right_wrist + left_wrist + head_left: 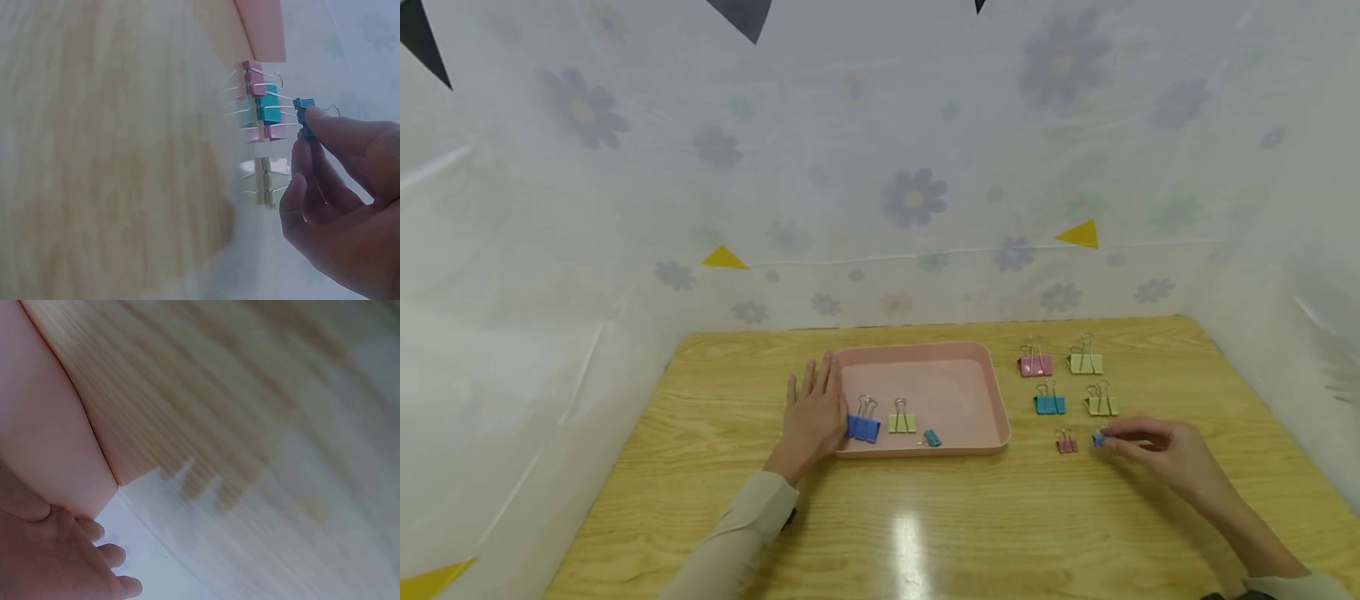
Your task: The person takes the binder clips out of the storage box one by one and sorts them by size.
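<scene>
Between thumb and fingers my right hand [1172, 458] pinches a small blue binder clip [304, 115] near the table's right side. Just left of it stands a small pink binder clip [1066, 442]. My left hand [814, 412] lies with straight fingers along the left wall of a pink tray [940, 453]; in the left wrist view its fingers touch that wall. Inside the tray are a large blue binder clip [863, 428], a yellow-green binder clip [902, 422] and a small teal binder clip [932, 438] lying tipped over.
Behind the right hand stand a larger pink clip [1035, 365], a teal clip [1049, 404] and two pale green clips, one at the back [1086, 362] and one nearer [1102, 405]. A flowered white sheet [850, 167] encloses the wooden table [850, 525].
</scene>
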A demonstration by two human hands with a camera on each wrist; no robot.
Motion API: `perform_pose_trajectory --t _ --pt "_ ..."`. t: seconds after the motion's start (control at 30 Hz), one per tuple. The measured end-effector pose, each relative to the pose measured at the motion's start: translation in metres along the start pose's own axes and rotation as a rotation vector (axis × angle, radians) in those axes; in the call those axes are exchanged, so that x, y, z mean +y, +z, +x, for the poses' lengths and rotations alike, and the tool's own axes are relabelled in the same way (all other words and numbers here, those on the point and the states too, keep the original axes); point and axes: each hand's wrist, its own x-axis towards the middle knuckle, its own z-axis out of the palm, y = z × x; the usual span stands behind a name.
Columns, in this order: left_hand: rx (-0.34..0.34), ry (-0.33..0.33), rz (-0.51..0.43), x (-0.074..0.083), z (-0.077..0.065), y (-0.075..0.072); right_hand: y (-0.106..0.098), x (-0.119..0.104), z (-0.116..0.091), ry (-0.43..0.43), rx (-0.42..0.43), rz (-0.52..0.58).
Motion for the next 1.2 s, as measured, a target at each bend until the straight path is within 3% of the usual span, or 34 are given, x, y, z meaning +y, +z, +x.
perform_pose_trajectory --t 0.23,0.5,0.97,1.2 --pt "0.003 0.012 -0.015 -0.002 0.002 0.004 -0.004 0.01 -0.003 0.05 -0.005 -0.066" --pt "0.0 0.001 -0.008 0.001 0.001 0.002 -0.009 0.016 -0.003 0.111 -0.053 -0.057" --pt "-0.019 -0.003 -0.001 -0.002 0.0 0.0 -0.01 0.019 -0.001 0.099 -0.053 -0.174" --pt "-0.015 0.001 -0.012 -0.002 0.001 0.0 -0.012 0.019 0.0 0.144 -0.097 -0.189"
